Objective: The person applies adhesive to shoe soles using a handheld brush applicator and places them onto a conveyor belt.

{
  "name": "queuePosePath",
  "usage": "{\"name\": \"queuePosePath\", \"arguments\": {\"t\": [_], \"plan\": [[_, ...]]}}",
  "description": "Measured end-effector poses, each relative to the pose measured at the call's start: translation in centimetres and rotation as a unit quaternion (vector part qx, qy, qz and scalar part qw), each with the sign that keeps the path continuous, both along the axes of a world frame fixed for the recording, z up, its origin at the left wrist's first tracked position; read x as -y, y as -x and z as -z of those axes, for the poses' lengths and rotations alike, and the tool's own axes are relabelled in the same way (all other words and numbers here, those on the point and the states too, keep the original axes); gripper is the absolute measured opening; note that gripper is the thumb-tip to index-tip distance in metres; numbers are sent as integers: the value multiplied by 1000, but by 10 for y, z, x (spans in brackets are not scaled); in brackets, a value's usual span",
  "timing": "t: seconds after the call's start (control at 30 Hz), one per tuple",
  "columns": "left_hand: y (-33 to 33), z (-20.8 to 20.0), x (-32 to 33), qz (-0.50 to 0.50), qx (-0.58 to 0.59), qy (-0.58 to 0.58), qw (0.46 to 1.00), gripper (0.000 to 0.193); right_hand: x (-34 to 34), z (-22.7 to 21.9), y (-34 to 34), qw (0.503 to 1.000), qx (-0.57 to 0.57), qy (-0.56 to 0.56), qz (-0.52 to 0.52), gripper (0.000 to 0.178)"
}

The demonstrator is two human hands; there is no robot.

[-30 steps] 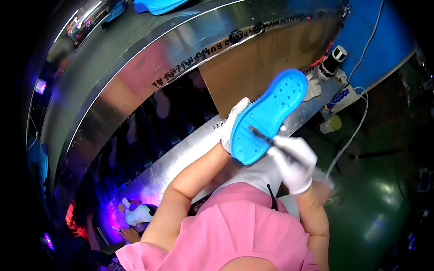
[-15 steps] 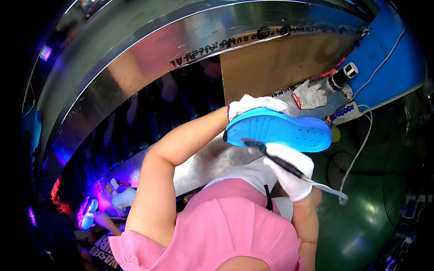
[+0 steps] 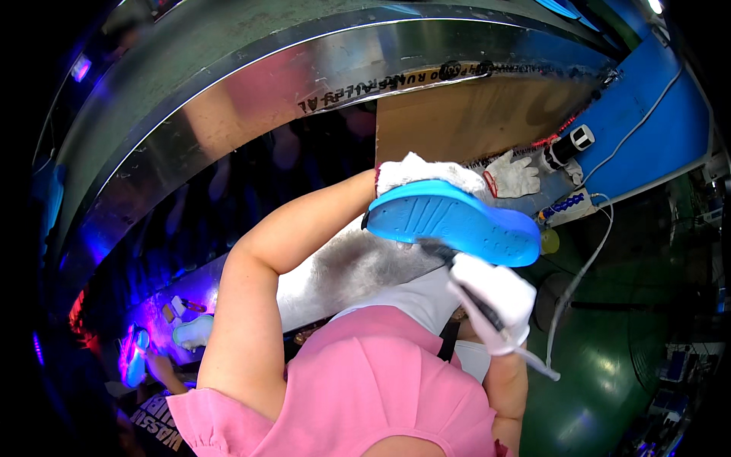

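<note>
Head view: the blue shoe sole (image 3: 453,222) has tipped from face-up a second ago to edge-on, tread showing, held over the metal bench (image 3: 358,266). Gloved left hand (image 3: 426,174) has fingers wrapped round its far edge. Gloved right hand (image 3: 493,298), fingers pressed together, pinches a dark brush (image 3: 464,286) against the near rim, so the work seems to have moved to the edge; a spare glove (image 3: 514,174) lies far right.

Blue shoe sole (image 3: 457,222) in gloved left hand (image 3: 426,174), gloved right hand (image 3: 493,298) with dark brush (image 3: 466,286) against it.

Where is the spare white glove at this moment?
In the head view the spare white glove lies upper right on the bench, by the brown board, just beyond the blue shoe sole and left of the black-and-white cylindrical tool.
</note>
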State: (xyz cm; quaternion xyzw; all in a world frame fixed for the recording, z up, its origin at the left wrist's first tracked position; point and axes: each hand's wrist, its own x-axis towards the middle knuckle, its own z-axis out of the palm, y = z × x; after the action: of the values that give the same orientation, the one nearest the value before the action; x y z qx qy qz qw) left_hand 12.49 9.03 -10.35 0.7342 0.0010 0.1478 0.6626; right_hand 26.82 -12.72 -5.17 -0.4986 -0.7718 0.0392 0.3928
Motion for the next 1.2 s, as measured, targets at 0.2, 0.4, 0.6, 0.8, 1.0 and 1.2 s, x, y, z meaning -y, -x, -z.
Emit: {"name": "queuePosePath", "arguments": {"t": [0.2,0.4,0.6,0.8,1.0,1.2], "plan": [[-23,20,-13,-13,-99,280,955,38,11,-11,-2,996,87,-11,-4,26],[30,-17,-14,-39,-29,68,996,43,4,-19,-8,995,99,-8,-7,25],[52,-23,19,-40,-29,384,922,67,11,4,-25,999,11,-21,-39,28],[110,-120,58,87,182,532,823,92,29,-5,-15,962,-270,-44,-3,36],[129,-190,53,-199,427,446,761,97,8,13,-6,934,-352,-51,-26,30],[171,-168,67,-379,373,277,800,39,15,29,-16,921,-388,0,42,25]]}}
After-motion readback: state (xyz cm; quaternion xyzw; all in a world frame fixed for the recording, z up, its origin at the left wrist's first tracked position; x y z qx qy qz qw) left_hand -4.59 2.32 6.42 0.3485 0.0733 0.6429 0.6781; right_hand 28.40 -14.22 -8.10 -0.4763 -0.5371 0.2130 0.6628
